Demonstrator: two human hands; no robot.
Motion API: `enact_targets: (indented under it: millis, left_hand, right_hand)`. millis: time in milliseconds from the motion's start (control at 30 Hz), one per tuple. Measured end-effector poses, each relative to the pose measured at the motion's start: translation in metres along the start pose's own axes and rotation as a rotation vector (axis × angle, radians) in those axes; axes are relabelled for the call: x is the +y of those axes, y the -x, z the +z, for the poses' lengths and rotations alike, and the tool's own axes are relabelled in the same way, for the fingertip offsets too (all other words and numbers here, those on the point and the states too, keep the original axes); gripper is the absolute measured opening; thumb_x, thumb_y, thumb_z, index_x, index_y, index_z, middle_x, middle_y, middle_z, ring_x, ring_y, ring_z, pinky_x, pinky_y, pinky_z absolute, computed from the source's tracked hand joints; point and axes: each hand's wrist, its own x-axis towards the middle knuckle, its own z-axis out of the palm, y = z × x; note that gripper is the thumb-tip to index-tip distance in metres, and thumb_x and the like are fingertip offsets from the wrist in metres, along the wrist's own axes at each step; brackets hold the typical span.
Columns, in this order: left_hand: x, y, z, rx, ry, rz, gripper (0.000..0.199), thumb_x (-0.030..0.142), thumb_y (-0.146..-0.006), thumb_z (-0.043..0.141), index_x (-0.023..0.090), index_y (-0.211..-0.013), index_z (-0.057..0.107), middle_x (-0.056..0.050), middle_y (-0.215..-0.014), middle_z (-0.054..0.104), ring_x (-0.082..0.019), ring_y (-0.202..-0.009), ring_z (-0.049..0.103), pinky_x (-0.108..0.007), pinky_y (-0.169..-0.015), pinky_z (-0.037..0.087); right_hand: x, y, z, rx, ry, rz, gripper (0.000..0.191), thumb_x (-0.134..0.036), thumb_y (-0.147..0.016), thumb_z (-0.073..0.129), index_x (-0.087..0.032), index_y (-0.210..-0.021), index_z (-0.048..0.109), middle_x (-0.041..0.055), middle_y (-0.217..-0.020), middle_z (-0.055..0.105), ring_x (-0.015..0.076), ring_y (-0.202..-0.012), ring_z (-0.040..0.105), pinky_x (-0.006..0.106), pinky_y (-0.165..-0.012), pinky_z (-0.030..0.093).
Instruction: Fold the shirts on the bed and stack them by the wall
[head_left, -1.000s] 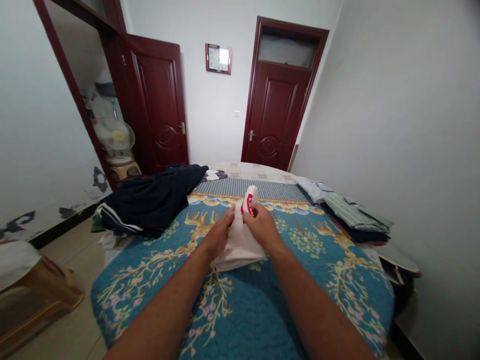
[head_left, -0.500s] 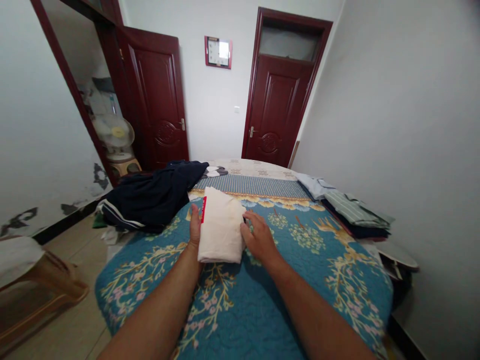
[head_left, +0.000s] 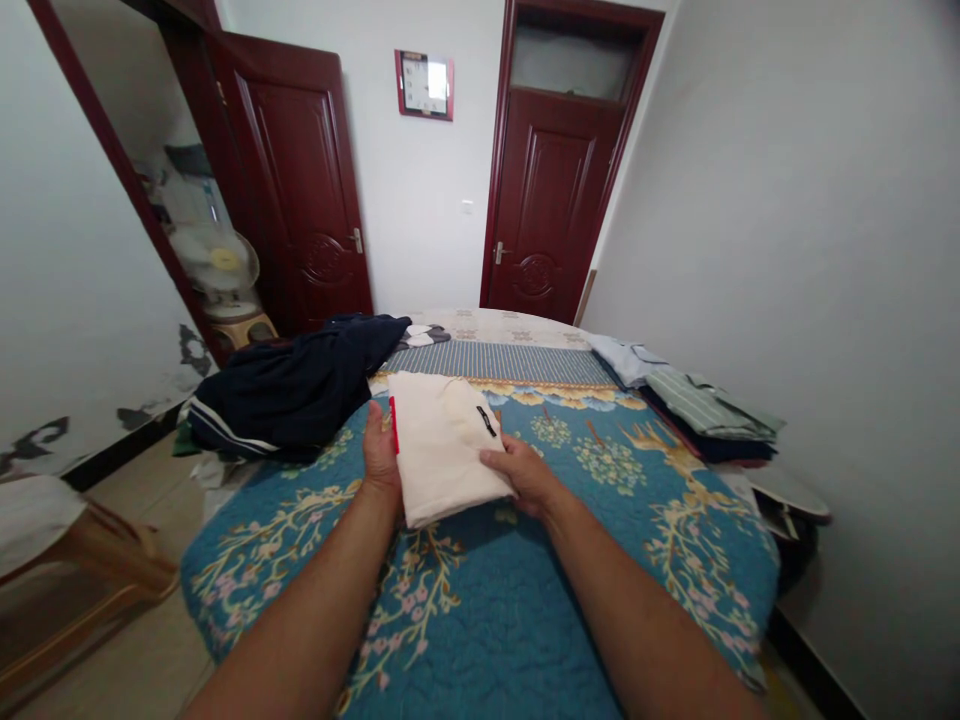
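A folded cream garment (head_left: 444, 440), with a red strip on its left edge and a small black label near its right edge, is held between my hands over the quilted cover. My left hand (head_left: 382, 452) grips the left edge; its thumb stands up beside the red strip and the other fingers are hidden by the cloth. At the lower right corner, my right hand (head_left: 529, 474) is closed on the fabric, thumb on top and fingers underneath.
A teal flowered quilted cover (head_left: 525, 610) lies on the table. A dark navy heap of clothing (head_left: 292, 385) sits at the left. Folded clothes (head_left: 709, 410) are stacked at the right edge. A wooden stool (head_left: 97, 540) stands at left, a round-topped stool (head_left: 791, 495) at right.
The garment has become wider and slightly tilted, and its black label now shows fully. My right hand has shifted right and lower along its edge; my left hand has moved slightly left.
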Motion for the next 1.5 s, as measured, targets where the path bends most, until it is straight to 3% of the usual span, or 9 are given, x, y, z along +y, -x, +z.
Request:
enact_targets:
  millis: [100, 200, 400, 567, 733, 900, 1067, 1267, 1500]
  left_hand:
    - [-0.005, -0.008, -0.003, 0.052, 0.105, 0.008, 0.080, 0.073, -0.097, 0.040, 0.016, -0.148, 0.062, -0.016, -0.136, 0.075, -0.038, -0.142, 0.058, -0.062, -0.122, 0.041]
    - [-0.010, -0.015, -0.005, 0.201, 0.215, -0.008, 0.057, 0.048, -0.099, 0.053, 0.017, -0.146, 0.064, -0.013, -0.133, 0.076, -0.037, -0.144, 0.057, -0.063, -0.125, 0.038]
    - [-0.002, -0.025, -0.014, 0.425, 0.353, 0.025, 0.046, 0.037, -0.104, 0.045, 0.025, -0.143, 0.066, 0.001, -0.139, 0.074, -0.029, -0.156, 0.040, -0.057, -0.132, 0.023]
    - [0.003, -0.029, -0.025, 0.373, 0.599, 0.000, 0.052, 0.028, -0.104, 0.048, 0.020, -0.155, 0.055, -0.012, -0.146, 0.068, -0.028, -0.149, 0.052, -0.057, -0.130, 0.021]
    - [-0.002, -0.021, -0.013, 0.351, 0.614, 0.025, 0.052, 0.027, -0.105, 0.051, 0.017, -0.155, 0.055, -0.013, -0.137, 0.074, -0.026, -0.143, 0.058, -0.054, -0.130, 0.022]
    - [-0.002, -0.020, -0.008, 0.392, 0.601, 0.028, 0.052, 0.029, -0.105, 0.051, 0.017, -0.155, 0.055, -0.012, -0.139, 0.072, -0.026, -0.149, 0.051, -0.053, -0.131, 0.018]
    - [0.003, -0.027, -0.017, 0.430, 0.565, -0.016, 0.052, 0.032, -0.105, 0.046, 0.020, -0.155, 0.056, -0.009, -0.143, 0.070, -0.027, -0.150, 0.048, -0.055, -0.131, 0.015]
    - [-0.003, -0.018, -0.006, 0.383, 0.498, 0.035, 0.049, 0.029, -0.105, 0.048, 0.021, -0.152, 0.059, -0.009, -0.142, 0.071, -0.028, -0.152, 0.046, -0.056, -0.130, 0.022]
    - [-0.013, -0.016, -0.004, 0.329, 0.446, -0.001, 0.045, 0.031, -0.101, 0.057, 0.020, -0.144, 0.065, -0.010, -0.140, 0.073, -0.028, -0.147, 0.054, -0.049, -0.121, 0.043]
  right_hand:
    - [-0.011, -0.001, -0.015, 0.045, -0.079, -0.007, 0.057, -0.041, -0.067, 0.085, -0.017, -0.117, 0.072, 0.0106, -0.115, 0.080, 0.0262, -0.096, 0.076, 0.036, -0.086, 0.059]
    - [-0.019, -0.001, -0.024, 0.078, -0.174, -0.019, 0.048, -0.047, -0.076, 0.074, -0.017, -0.115, 0.071, 0.0128, -0.120, 0.078, 0.0290, -0.111, 0.073, 0.041, -0.096, 0.059]
    - [-0.008, -0.002, -0.021, -0.038, -0.389, -0.100, 0.051, -0.052, -0.083, 0.073, -0.024, -0.126, 0.066, 0.0079, -0.122, 0.078, 0.0288, -0.117, 0.071, 0.050, -0.094, 0.060]
    - [0.006, -0.007, -0.002, -0.157, -0.533, -0.032, 0.065, -0.043, -0.070, 0.088, -0.025, -0.128, 0.066, 0.0041, -0.119, 0.079, 0.0256, -0.110, 0.073, 0.044, -0.092, 0.061]
    - [0.002, -0.010, 0.016, 0.021, -0.623, -0.133, 0.057, -0.028, -0.069, 0.086, -0.025, -0.123, 0.067, 0.0034, -0.115, 0.081, 0.0257, -0.110, 0.074, 0.045, -0.101, 0.058]
    - [0.004, -0.014, 0.032, 0.218, -0.783, -0.209, 0.051, -0.032, -0.074, 0.078, -0.022, -0.123, 0.069, 0.0050, -0.119, 0.080, 0.0268, -0.117, 0.073, 0.047, -0.109, 0.054]
    - [0.000, -0.009, 0.040, 0.162, -0.795, -0.215, 0.049, -0.033, -0.072, 0.080, -0.020, -0.118, 0.071, 0.0056, -0.118, 0.080, 0.0258, -0.122, 0.071, 0.042, -0.114, 0.051]
    - [-0.002, -0.003, 0.042, 0.097, -0.674, -0.218, 0.057, -0.030, -0.068, 0.085, -0.022, -0.122, 0.068, 0.0057, -0.117, 0.080, 0.0287, -0.113, 0.075, 0.050, -0.109, 0.054]
    - [-0.009, -0.015, 0.031, 0.354, -0.626, -0.209, 0.040, -0.022, -0.077, 0.075, -0.018, -0.117, 0.069, 0.0069, -0.105, 0.082, 0.0264, -0.099, 0.078, 0.046, -0.101, 0.059]
